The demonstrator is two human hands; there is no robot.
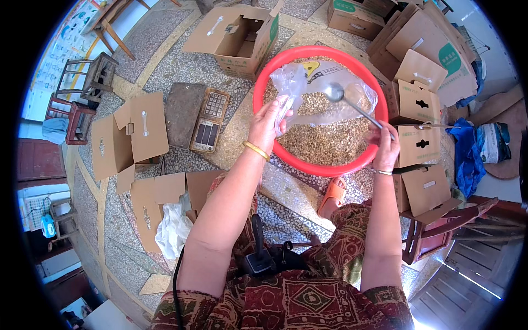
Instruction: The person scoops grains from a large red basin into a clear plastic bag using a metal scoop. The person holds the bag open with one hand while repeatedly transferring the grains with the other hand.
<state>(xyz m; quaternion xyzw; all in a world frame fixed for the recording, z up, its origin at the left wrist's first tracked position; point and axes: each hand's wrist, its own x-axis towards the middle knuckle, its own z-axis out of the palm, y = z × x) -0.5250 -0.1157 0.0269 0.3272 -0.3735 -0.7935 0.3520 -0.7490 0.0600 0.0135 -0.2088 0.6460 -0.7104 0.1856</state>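
Note:
A round red plastic basin (326, 170) stands on the floor before me, filled with loose tan-brown grain-like bits (321, 144). On top of them lies a clear plastic bag (330, 78) with yellow and black print. My left hand (268, 119) grips bunched clear plastic at the basin's left side; whether it belongs to the same bag I cannot tell. In my right hand (384, 144), at the basin's right rim, is the handle of a metal ladle (334, 92). The ladle's round bowl is over the bag, and its contents cannot be made out.
Open cardboard boxes stand behind the basin (233, 64), at left (148, 123) and at right (418, 103). Flattened cartons (437, 49) lean at the back right. A scale (206, 136) with a dark platform lies left of the basin. A wooden chair (437, 235) stands at lower right.

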